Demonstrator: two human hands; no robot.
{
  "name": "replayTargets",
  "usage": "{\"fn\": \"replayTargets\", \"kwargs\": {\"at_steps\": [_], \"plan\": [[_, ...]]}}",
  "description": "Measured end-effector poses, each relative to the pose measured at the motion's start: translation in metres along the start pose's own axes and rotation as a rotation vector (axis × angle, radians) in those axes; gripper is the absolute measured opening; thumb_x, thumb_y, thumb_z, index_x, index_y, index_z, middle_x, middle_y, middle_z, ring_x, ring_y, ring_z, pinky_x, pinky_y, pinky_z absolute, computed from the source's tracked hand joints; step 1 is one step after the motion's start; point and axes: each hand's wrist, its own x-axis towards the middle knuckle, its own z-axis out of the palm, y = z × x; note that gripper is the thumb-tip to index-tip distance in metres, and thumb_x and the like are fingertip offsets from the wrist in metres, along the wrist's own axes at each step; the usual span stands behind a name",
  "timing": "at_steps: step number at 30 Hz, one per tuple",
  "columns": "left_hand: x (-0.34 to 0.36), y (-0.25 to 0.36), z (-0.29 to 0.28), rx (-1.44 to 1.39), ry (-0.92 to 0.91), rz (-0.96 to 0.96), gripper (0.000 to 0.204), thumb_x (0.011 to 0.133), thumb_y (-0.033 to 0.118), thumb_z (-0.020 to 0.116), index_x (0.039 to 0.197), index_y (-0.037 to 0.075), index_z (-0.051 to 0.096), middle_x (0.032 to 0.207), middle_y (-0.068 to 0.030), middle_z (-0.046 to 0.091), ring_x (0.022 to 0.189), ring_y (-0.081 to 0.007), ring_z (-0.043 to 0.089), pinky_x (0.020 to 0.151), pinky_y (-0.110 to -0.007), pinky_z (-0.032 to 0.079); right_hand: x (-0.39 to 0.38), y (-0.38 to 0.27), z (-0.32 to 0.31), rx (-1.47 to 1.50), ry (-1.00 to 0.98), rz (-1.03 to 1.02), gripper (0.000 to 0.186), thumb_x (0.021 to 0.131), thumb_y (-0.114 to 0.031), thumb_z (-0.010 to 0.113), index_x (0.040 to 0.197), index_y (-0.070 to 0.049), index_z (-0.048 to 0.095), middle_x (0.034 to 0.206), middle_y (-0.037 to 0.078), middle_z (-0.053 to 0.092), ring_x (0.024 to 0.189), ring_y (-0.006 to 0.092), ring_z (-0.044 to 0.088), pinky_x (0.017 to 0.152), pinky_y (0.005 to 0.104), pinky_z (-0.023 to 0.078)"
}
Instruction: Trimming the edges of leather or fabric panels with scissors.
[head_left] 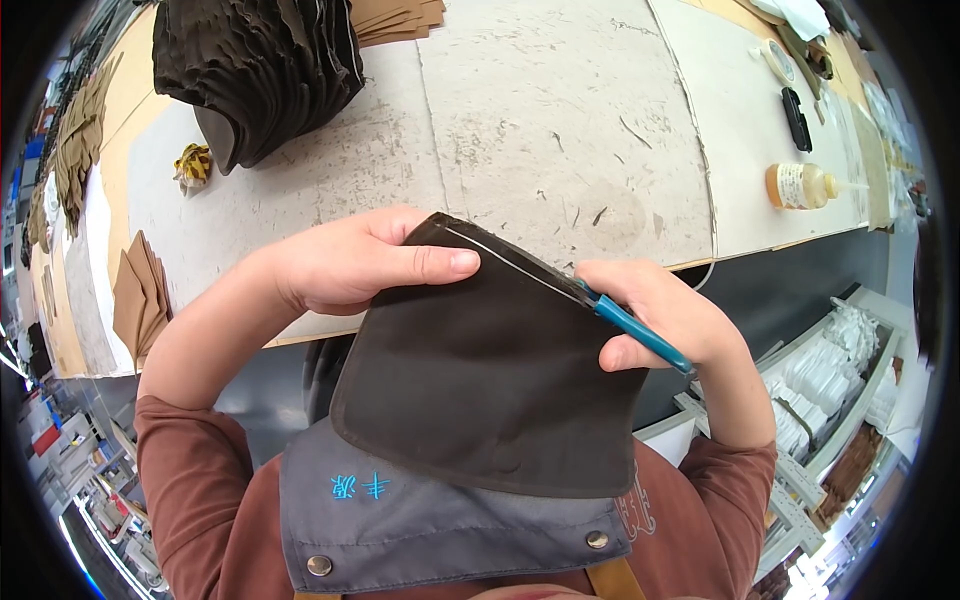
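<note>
A dark brown panel (480,390) with a pale line along its upper edge hangs over my grey apron. My left hand (385,260) grips the panel near its upper left corner, thumb on top and pressed beside the pale line. My right hand (650,305) is closed on teal-handled scissors (635,330) at the panel's upper right edge. The scissors' blades lie along that edge and are hard to make out.
The worktable (520,120) holds a stack of dark pieces (250,70), brown pieces (140,300), a crumpled yellow item (192,165), a bottle (800,186), a black tool (795,118) and a tape roll (778,60). Bins of white material (820,370) stand lower right.
</note>
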Motion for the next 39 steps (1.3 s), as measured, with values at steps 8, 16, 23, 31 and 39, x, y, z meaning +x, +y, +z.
{"fn": "replayTargets", "kwargs": {"at_steps": [8,16,23,31,39], "plan": [[0.003,-0.001,-0.003,0.022,0.019,0.070,0.034,0.094,0.024,0.059,0.114,-0.002,0.060,0.106,-0.0050,0.065,0.095,-0.0097,0.059,0.083,-0.025,0.048,0.001,-0.005,-0.006,0.009,-0.012,0.013,0.072,0.072,-0.070,0.063,0.078,-0.001,0.046,0.065,0.013,0.043,0.061,0.0281,0.046,0.057,0.0365,0.040],[0.004,-0.007,-0.005,-0.028,0.049,0.045,0.032,0.092,0.022,0.061,0.113,-0.002,0.061,0.106,-0.0050,0.065,0.095,-0.0102,0.060,0.083,-0.026,0.049,-0.001,0.000,-0.012,0.055,0.017,0.027,0.086,0.069,-0.086,0.045,0.082,-0.001,0.048,0.069,0.006,0.041,0.063,0.0195,0.042,0.057,0.0310,0.037],[0.003,-0.003,-0.004,-0.020,0.059,0.029,0.033,0.092,0.020,0.062,0.116,-0.002,0.060,0.108,-0.0056,0.065,0.096,-0.0107,0.060,0.083,-0.026,0.049,0.002,-0.003,-0.012,-0.115,-0.045,0.001,0.069,0.076,-0.069,0.059,0.082,-0.001,0.049,0.069,0.016,0.049,0.066,0.0337,0.053,0.061,0.0395,0.043],[0.003,-0.011,-0.010,-0.033,0.040,0.071,0.037,0.088,0.016,0.065,0.118,-0.004,0.057,0.109,-0.0090,0.065,0.097,-0.0145,0.061,0.085,-0.029,0.050,-0.009,0.001,-0.014,-0.017,-0.038,-0.036,0.081,0.075,-0.079,0.048,0.084,0.001,0.047,0.067,0.012,0.038,0.061,0.0286,0.041,0.057,0.0358,0.037],[0.002,-0.014,-0.011,-0.062,0.103,0.038,0.042,0.084,0.011,0.065,0.121,-0.006,0.055,0.110,-0.0130,0.065,0.099,-0.0183,0.063,0.087,-0.032,0.050,-0.021,0.002,-0.012,-0.039,-0.027,0.045,0.067,0.074,-0.067,0.065,0.077,-0.002,0.049,0.063,0.013,0.046,0.060,0.0298,0.050,0.056,0.0370,0.041]]}}
